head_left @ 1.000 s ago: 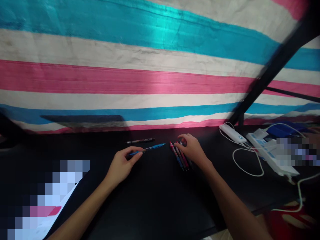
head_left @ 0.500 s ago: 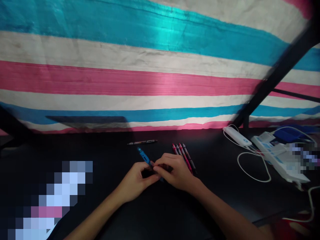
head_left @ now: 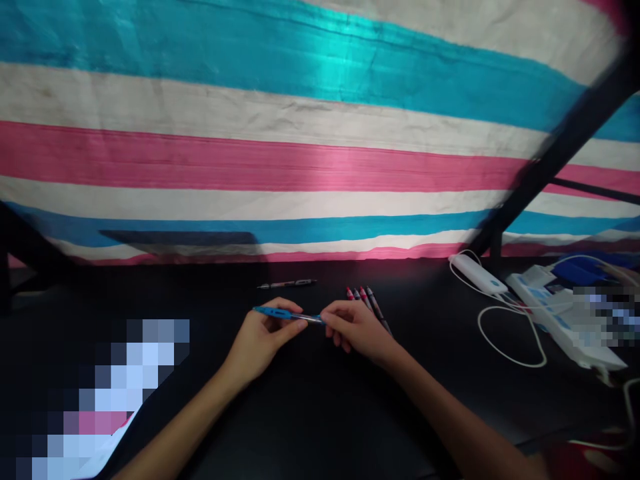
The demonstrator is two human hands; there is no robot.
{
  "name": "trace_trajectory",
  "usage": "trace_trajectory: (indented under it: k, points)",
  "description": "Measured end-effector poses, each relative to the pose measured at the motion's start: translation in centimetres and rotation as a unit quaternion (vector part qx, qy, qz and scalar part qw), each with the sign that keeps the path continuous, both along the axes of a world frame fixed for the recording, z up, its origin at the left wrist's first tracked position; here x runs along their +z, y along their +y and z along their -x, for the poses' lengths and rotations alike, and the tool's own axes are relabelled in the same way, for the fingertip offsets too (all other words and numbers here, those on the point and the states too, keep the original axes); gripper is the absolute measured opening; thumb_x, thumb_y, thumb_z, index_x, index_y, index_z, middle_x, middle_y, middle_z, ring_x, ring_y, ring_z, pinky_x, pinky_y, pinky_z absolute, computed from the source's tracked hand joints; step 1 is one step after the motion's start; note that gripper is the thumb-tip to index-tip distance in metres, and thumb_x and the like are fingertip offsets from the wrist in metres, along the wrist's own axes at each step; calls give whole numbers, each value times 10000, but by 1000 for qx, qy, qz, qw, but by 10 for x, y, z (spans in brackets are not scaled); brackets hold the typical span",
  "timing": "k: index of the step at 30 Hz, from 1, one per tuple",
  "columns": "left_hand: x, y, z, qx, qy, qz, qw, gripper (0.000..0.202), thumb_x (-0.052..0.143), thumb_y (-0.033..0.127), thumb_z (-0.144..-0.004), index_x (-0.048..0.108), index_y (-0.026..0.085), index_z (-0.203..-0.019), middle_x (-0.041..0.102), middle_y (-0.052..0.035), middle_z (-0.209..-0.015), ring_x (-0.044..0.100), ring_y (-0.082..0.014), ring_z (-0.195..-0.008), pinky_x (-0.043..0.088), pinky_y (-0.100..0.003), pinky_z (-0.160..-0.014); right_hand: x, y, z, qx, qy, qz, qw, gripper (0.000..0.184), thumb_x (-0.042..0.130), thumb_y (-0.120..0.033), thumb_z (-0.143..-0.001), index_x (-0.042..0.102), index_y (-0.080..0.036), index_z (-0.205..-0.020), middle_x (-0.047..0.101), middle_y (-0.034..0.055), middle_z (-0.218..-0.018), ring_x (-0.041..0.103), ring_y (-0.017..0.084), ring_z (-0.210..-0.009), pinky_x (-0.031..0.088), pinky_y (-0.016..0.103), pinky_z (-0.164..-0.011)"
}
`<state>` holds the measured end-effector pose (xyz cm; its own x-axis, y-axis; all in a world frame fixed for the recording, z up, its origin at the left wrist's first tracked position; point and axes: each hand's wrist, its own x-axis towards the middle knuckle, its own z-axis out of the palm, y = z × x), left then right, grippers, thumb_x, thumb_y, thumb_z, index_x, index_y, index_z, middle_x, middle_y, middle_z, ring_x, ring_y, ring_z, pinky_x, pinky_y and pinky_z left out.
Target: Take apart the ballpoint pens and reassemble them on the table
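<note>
A blue pen (head_left: 280, 313) with a clear middle section lies nearly level between my two hands, above the black table. My left hand (head_left: 265, 337) pinches its barrel between thumb and fingers, with the blue clip end pointing left. At the other end, my right hand (head_left: 354, 328) is closed on the blue tip part; its fingertips hide the very point. Beyond my right hand several red and dark pens (head_left: 365, 298) lie side by side, partly covered by the hand. Another dark pen (head_left: 287, 284) rests sideways behind my left hand.
To the right, a white power strip (head_left: 555, 327) carries plugs and looping white cables, with a white oblong device (head_left: 477, 273) beside it. A blue object (head_left: 580, 268) sits behind. Striped sheeting (head_left: 320, 167) closes off the back, with a slanted dark bar (head_left: 540, 167) at right.
The blue pen has turned from a steep slant to nearly level. My hands have moved slightly apart, uncovering the clear barrel between them.
</note>
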<state>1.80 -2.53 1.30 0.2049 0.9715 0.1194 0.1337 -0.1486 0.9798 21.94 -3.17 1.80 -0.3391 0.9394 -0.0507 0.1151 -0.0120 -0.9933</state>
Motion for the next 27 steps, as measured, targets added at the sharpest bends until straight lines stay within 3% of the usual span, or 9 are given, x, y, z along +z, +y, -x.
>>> trace_trajectory:
  k: [5, 12, 18, 27]
  points:
    - [10, 6, 12, 29, -25, -17, 999, 260, 756, 312, -691, 657, 193, -900, 661, 5, -767, 605, -127, -675, 453, -224, -610, 4, 9, -11, -79, 78, -1, 994, 240, 642, -386, -786, 640, -146, -786, 524, -29, -605, 448, 59, -439, 338, 171, -367]
    - [9, 14, 20, 46, -33, -46, 997, 242, 760, 290, -687, 679, 200, -897, 687, -10, -822, 630, -139, -739, 487, -251, -676, -2, 13, -14, -96, 170, -1, 981, 244, 730, -314, -716, 684, -151, -892, 561, -16, -642, 483, 75, -504, 385, 207, -450]
    - [7, 18, 25, 51, -32, -49, 997, 254, 760, 292, -686, 697, 200, -915, 699, -29, -881, 640, -152, -779, 497, -278, -725, -1, 14, -15, -110, 182, -8, 977, 259, 748, -256, -684, 692, -151, -914, 580, -14, -619, 521, 92, -542, 418, 226, -504]
    - [8, 19, 26, 55, -2, -55, 997, 283, 733, 329, -715, 698, 185, -957, 702, -28, -799, 643, -157, -738, 490, -263, -683, -3, 16, -16, -122, 160, -15, 979, 237, 736, -299, -698, 692, -136, -865, 568, -16, -591, 502, 91, -516, 409, 232, -492]
